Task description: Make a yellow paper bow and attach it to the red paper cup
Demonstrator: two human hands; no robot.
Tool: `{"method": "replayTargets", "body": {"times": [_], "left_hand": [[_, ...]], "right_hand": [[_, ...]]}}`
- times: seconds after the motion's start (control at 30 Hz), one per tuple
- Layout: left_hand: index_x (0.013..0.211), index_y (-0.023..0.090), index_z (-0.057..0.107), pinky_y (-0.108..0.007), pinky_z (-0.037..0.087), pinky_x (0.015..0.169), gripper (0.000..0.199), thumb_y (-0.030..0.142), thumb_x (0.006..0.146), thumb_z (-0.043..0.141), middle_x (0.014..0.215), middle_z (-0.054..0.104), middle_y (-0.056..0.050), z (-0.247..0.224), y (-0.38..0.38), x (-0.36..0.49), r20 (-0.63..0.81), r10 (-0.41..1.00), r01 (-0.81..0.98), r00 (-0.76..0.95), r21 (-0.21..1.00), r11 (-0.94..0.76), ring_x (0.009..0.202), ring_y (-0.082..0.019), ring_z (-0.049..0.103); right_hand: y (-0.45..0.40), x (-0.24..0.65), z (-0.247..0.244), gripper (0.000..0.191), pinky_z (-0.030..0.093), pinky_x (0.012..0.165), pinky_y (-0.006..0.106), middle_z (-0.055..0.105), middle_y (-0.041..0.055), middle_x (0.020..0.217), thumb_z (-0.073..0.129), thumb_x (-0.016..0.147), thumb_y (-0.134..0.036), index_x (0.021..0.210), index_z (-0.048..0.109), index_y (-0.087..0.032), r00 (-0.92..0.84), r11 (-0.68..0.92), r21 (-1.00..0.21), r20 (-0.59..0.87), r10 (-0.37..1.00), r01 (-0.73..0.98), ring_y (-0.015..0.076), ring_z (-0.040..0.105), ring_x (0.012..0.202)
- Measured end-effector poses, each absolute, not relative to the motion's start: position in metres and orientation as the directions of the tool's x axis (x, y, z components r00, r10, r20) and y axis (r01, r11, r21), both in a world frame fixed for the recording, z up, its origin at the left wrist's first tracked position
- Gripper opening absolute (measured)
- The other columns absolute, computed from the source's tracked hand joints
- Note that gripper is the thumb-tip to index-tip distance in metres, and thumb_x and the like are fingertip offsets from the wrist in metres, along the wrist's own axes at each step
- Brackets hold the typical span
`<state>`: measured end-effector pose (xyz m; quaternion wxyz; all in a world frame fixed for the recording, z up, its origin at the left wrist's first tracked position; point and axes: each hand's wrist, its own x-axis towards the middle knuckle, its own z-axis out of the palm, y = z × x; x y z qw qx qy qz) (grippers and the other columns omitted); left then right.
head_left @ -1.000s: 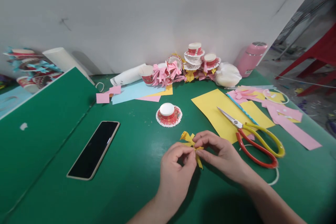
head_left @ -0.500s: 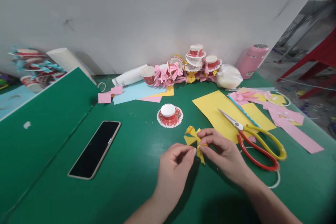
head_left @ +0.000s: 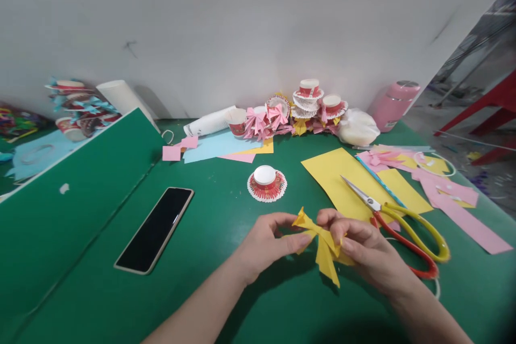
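Between my two hands is a yellow paper bow [head_left: 320, 234], its loops and tails spread out above the green table. My left hand [head_left: 272, 244] pinches its left side between thumb and fingers. On the other side, my right hand [head_left: 360, 247] has its thumb and fingertips closed on the right loop. Just beyond them, a small hat made from a red and white paper cup [head_left: 266, 183] stands with its fringed brim flat on the table. Scissors [head_left: 373, 204] with one red and one yellow handle lie beside my right hand, partly over yellow paper [head_left: 338, 172].
A phone [head_left: 155, 231] lies to the left, near a raised green board [head_left: 100, 188]. Along the wall stand decorated paper-cup hats [head_left: 308, 97], stacked cups [head_left: 212, 121] and a pink bottle [head_left: 397, 105]. Pink paper strips [head_left: 463, 215] and a blue pencil-like stick [head_left: 381, 180] lie at right.
The bow has turned to face me, its tails now hanging forward. My left hand has shifted from below the bow to gripping its left side. The whole view has moved slightly.
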<state>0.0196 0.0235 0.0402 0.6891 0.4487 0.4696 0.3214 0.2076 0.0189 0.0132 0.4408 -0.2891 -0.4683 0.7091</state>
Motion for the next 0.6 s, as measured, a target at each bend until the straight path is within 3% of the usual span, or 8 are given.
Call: {"method": "replayTargets", "body": {"times": [0.07,0.2,0.4,0.6], "left_hand": [[0.087,0.015,0.065,-0.025,0.041,0.061,0.033,0.027,0.058,0.075,0.075,0.061,-0.002,0.043,0.026,0.024,-0.353,0.853,-0.081,0.385,0.907,0.413,0.067,-0.012,0.053],[0.100,0.020,0.061,-0.024,0.044,0.067,0.052,0.014,0.052,0.078,0.078,0.062,0.002,0.039,0.026,0.032,-0.360,0.861,-0.210,0.360,0.868,0.451,0.071,-0.010,0.055],[0.095,0.018,0.066,-0.024,0.047,0.067,0.037,0.018,0.059,0.075,0.079,0.065,-0.001,0.027,0.022,0.037,-0.327,0.854,-0.304,0.404,0.833,0.462,0.071,-0.011,0.058],[0.074,0.014,0.067,-0.022,0.046,0.062,0.015,0.018,0.061,0.074,0.063,0.064,0.001,0.025,0.023,0.039,-0.290,0.872,-0.355,0.393,0.827,0.435,0.059,-0.008,0.058]], "right_hand": [[0.019,0.209,0.014,0.011,0.045,0.076,0.026,0.050,0.0026,0.100,0.064,0.073,-0.036,0.071,0.066,-0.025,-0.477,-0.161,-0.928,0.021,0.879,-0.337,0.0168,0.051,0.091],[0.019,0.211,0.014,0.011,0.045,0.078,0.030,0.050,0.0038,0.101,0.064,0.074,-0.036,0.072,0.066,-0.025,-0.484,-0.136,-0.937,0.040,0.874,-0.323,0.0193,0.050,0.096],[0.021,0.211,0.018,0.009,0.043,0.086,0.035,0.051,0.0047,0.099,0.063,0.076,-0.033,0.072,0.066,-0.025,-0.473,-0.095,-0.948,0.064,0.879,-0.304,0.0224,0.048,0.105],[0.022,0.213,0.020,0.011,0.048,0.070,0.029,0.046,0.0049,0.096,0.065,0.074,-0.032,0.072,0.066,-0.021,-0.415,-0.115,-0.970,-0.017,0.910,-0.214,0.0172,0.053,0.083]]}}
